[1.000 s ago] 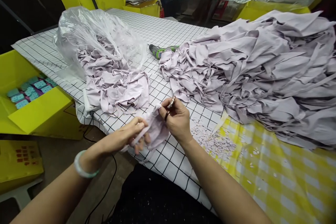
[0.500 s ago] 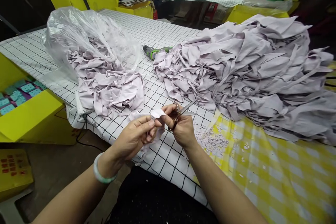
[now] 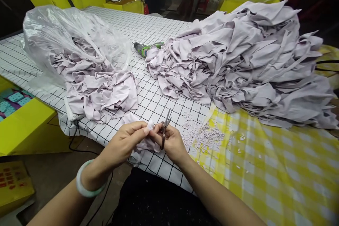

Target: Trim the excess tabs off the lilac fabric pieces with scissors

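Note:
My left hand (image 3: 124, 143) pinches a small pale lilac fabric piece (image 3: 145, 143) at the table's near edge; a pale green bangle (image 3: 84, 186) circles that wrist. My right hand (image 3: 171, 142) grips small scissors (image 3: 165, 126), blades pointing up and away, right beside the fabric's top edge, and its fingers also touch the cloth. A scatter of tiny fabric clippings (image 3: 203, 137) lies just right of my hands.
A clear plastic bag (image 3: 66, 39) spills lilac garments (image 3: 97, 90) on the left. A big lilac pile (image 3: 243, 60) fills the right. A green-handled tool (image 3: 144, 48) lies between them. Grid tablecloth (image 3: 156, 99), yellow check cloth (image 3: 278, 169), yellow boxes (image 3: 29, 123) at left.
The view shifted, so everything sits lower and left. My hands drew closer together over the fabric piece, and the scissors swung from pointing right to pointing upward.

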Demonstrator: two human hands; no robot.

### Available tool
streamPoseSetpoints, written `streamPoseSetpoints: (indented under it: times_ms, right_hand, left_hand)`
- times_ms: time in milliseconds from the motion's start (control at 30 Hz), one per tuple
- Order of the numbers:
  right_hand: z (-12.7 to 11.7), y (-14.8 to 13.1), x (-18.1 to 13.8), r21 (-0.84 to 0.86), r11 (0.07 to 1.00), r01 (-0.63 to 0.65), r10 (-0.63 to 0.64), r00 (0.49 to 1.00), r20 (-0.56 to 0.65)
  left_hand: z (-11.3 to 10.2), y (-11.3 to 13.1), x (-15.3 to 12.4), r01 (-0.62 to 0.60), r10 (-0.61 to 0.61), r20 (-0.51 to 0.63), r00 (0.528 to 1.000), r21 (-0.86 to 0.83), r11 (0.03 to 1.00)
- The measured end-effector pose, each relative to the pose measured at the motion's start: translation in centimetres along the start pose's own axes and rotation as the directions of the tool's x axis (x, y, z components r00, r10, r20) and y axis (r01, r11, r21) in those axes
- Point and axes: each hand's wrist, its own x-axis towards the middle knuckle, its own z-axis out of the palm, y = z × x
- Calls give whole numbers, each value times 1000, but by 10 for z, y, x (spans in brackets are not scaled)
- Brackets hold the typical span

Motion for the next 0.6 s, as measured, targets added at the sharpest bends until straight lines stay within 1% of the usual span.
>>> streamPoseSetpoints:
  times_ms: [33, 67, 100, 133, 200, 233, 267, 300, 333, 400, 433, 500, 600]
  right_hand:
    - [1, 1, -2, 13, 1000, -19, 19, 1000, 2]
    - [1, 1, -4, 22, 999, -27, 27, 1000, 10]
    - [2, 2, -6, 24, 999, -25, 25, 999, 25]
    - [1, 2, -8, 16, 1000, -14, 13, 999, 43]
    - [-3, -1, -13, -64, 998, 28, -22, 995, 92]
    - [-7, -3, -15, -150, 987, 62, -46, 993, 109]
    - [-12, -7, -18, -265, 958, 106, -77, 990, 116]
    - [-18, -11, -21, -395, 906, 152, -117, 987, 112]
    - [-25, -16, -24, -520, 833, 192, -160, 981, 105]
    - [-37, -25, -30, -700, 673, 239, -227, 967, 112]
    - [-43, -28, -32, -752, 611, 249, -238, 963, 126]
    - [-51, -33, -37, -814, 524, 248, -224, 963, 150]
    - [-57, -35, -42, -853, 466, 236, -192, 968, 163]
  left_hand:
    - [3, 0, 1, -72, 74, -40, 996, 58, 996]
    - [7, -1, 3, -129, 134, -66, 989, 81, 988]
    - [11, -2, 5, -165, 169, -84, 982, 53, 985]
    - [16, -5, 7, -178, 174, -103, 979, -24, 984]
    - [25, -11, 11, -158, 127, -142, 982, -233, 960]
    - [28, -14, 12, -146, 99, -166, 981, -305, 941]
    - [31, -17, 13, -142, 81, -191, 978, -331, 933]
    - [33, -20, 13, -146, 81, -214, 974, -312, 939]
    - [34, -22, 12, -149, 89, -225, 970, -264, 953]
    - [36, -25, 9, -149, 118, -211, 970, -138, 979]
    - [36, -25, 8, -154, 136, -191, 972, -82, 985]
    - [38, -25, 6, -184, 182, -147, 972, -1, 983]
    - [43, -25, 8, -278, 284, -90, 955, 67, 958]
